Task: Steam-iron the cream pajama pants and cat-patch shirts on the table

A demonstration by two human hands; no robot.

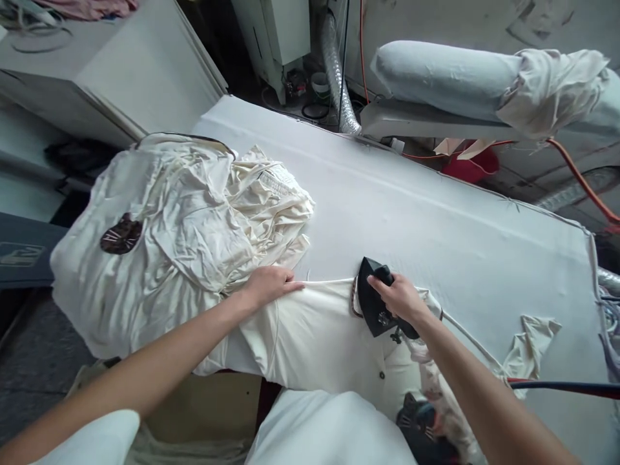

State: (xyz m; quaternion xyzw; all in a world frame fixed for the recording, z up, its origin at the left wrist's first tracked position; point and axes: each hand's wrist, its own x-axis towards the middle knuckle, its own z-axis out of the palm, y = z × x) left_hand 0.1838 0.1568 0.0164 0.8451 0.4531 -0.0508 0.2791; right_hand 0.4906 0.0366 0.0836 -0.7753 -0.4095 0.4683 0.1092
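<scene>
My right hand [400, 297] is wrapped round the handle of a black iron [372, 303], which rests on a cream garment [314, 329] near the front of the padded ironing table [387, 200]. My left hand [272, 285] pinches the garment's upper edge, and the cloth runs taut from there to the iron. A small button [382, 374] shows on the garment below the iron. Part of the garment hangs over the table's front edge. Left of my left hand lies a heap of crumpled cream garments [194, 213], one with a dark cat-face patch [121, 234].
A padded sleeve board [445, 74] with crumpled cloth on it juts out at the back right. Cream cloth [530, 345] lies near a dark hose [571, 387] at the right. Behind the table are a silver duct [334, 71] and a red container [469, 165].
</scene>
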